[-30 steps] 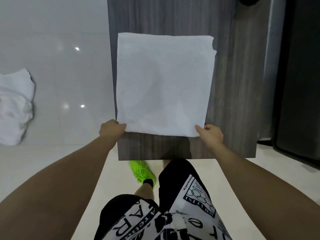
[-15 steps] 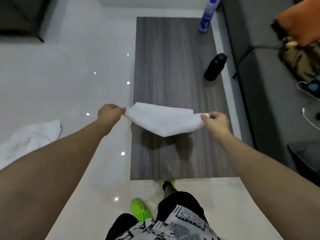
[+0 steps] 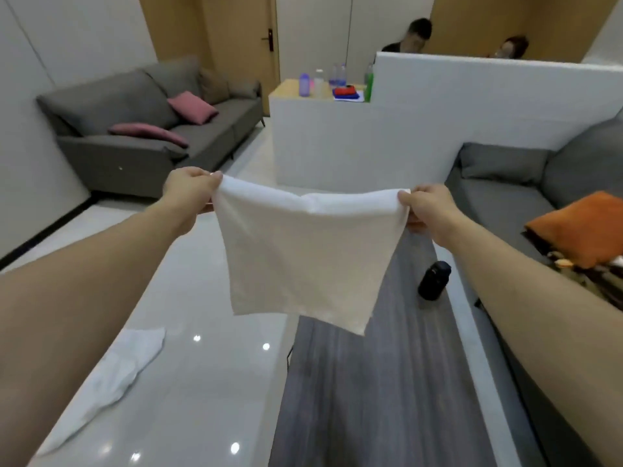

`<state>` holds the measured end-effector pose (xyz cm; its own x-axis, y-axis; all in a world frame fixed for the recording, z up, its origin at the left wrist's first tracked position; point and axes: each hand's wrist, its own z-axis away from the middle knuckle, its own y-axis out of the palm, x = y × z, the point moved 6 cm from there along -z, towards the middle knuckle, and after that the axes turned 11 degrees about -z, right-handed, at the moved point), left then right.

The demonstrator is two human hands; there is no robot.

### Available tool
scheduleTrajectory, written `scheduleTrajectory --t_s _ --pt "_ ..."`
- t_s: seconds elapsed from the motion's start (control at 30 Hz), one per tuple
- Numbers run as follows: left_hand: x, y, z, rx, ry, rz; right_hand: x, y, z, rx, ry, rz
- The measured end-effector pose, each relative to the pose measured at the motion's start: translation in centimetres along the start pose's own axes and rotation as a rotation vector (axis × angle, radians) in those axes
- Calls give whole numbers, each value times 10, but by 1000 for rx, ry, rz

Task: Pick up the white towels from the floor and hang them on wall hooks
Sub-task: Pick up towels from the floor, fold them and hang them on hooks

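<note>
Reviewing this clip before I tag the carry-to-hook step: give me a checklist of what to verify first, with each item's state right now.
1. Left hand pinches a top corner of the held towel: ok.
2. Right hand grips the other top corner: ok.
3. Held towel hangs spread out, clear of the grey table below: ok.
4. All towels off the floor: not ok, a second towel lies crumpled on the tiles at the left.
5. Wall hooks located: cannot tell, none show in this view.
6. Black bottle on the table clear of the hanging cloth: ok, it lies apart to the right.
</note>
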<state>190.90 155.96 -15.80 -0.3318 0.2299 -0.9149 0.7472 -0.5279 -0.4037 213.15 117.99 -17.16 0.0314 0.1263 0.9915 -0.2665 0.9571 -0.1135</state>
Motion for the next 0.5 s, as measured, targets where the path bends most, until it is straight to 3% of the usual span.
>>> scheduleTrajectory --t_s 0.27,0.5 --pt "-7 -119 12 -384 -19 102 78 105 -40 252 -142 -12" --pt "-6 -215 65 -623 -29 138 137 211 -31 460 -287 -70"
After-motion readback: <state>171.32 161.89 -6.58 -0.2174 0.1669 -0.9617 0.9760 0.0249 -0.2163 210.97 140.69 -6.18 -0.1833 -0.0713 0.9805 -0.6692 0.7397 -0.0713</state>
